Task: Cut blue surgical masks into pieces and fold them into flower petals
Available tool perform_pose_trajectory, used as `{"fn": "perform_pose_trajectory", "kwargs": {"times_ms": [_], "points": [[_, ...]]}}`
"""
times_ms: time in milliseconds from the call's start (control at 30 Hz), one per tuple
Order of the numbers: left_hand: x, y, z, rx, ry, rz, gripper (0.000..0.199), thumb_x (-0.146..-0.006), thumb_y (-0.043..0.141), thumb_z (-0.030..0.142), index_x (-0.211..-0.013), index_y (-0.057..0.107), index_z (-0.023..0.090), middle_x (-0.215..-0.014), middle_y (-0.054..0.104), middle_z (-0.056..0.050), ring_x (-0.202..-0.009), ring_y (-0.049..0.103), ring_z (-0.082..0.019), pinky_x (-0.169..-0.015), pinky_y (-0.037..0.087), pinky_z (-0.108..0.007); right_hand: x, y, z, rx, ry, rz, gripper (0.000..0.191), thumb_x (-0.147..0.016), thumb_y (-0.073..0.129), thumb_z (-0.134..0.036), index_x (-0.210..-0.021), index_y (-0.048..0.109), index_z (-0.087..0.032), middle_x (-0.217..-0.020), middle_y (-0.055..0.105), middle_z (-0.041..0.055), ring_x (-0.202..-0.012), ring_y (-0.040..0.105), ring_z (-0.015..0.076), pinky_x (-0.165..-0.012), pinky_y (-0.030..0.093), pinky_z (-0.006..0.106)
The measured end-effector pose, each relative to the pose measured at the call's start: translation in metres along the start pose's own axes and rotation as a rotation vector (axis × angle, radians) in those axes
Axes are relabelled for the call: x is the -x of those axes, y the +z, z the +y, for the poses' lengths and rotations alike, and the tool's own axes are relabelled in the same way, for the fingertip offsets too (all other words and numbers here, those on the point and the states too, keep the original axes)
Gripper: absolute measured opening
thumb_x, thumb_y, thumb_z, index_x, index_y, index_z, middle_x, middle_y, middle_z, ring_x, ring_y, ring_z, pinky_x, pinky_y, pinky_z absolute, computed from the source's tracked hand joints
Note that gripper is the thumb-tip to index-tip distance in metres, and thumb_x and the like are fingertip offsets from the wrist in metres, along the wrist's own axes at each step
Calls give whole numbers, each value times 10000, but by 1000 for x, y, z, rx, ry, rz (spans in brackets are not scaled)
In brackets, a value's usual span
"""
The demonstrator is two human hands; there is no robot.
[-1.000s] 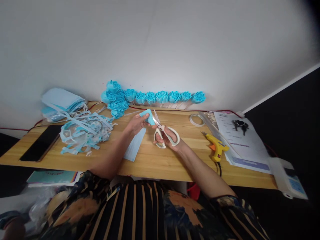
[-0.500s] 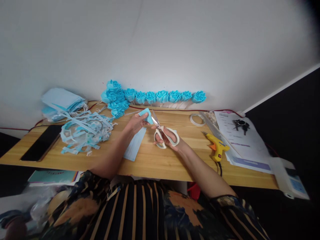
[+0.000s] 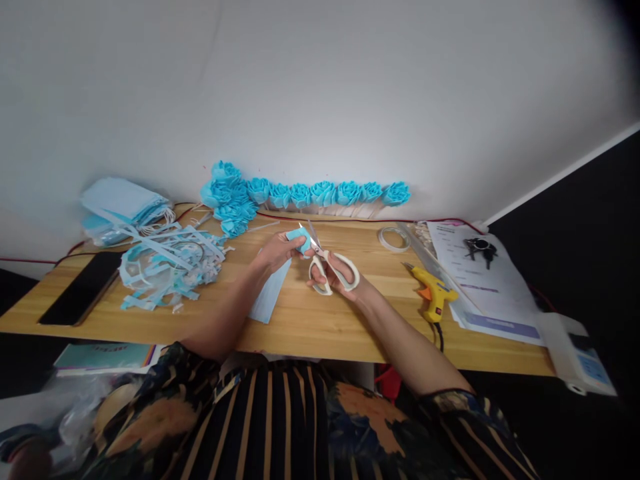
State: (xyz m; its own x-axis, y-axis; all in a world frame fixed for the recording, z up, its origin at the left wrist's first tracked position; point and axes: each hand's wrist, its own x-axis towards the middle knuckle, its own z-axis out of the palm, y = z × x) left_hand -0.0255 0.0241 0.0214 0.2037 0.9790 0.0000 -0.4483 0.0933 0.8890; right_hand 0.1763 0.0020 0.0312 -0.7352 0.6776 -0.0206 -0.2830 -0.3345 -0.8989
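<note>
My left hand pinches a small piece of light blue mask fabric above the middle of the wooden table. White-handled scissors are in my right hand, its fingers through the loops. Their blades are spread apart and point away from me, close against the fabric; one blade tip shows just beyond it. Part of the fabric is covered by my fingers. Below my left wrist a pale blue strip of mask fabric lies flat on the table.
Blue fabric flowers line the wall. Left are stacked face masks, tangled offcuts and a phone. Right are a tape roll, a yellow glue gun, keys on papers, and a white device.
The blue fabric piece has turned and dropped slightly within my left fingers, and that hand has come nearer the scissors. My right hand stays almost in place, the blades still parted.
</note>
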Motion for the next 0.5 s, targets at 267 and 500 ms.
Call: {"fn": "perform_pose_trajectory", "kwargs": {"times_ms": [267,500], "points": [[-1,1,2,3,13,106,436,-547,935,413,-762,719,100,-706,698,-37,-632,637,-128,-574,522,-231,-2,8,2,-36,-46,63,534,-829,620,-670,-1038,669,-181,-626,531,-25,-546,440,112,-550,514,275],[0,-1,4,-27,28,80,455,-576,919,432,-796,721,87,-710,708,-51,-626,654,-137,-587,545,-243,0,16,1,-68,-80,113,533,-810,638,-683,-1018,660,-192,-601,515,-48,-485,389,90,-534,506,276]]}}
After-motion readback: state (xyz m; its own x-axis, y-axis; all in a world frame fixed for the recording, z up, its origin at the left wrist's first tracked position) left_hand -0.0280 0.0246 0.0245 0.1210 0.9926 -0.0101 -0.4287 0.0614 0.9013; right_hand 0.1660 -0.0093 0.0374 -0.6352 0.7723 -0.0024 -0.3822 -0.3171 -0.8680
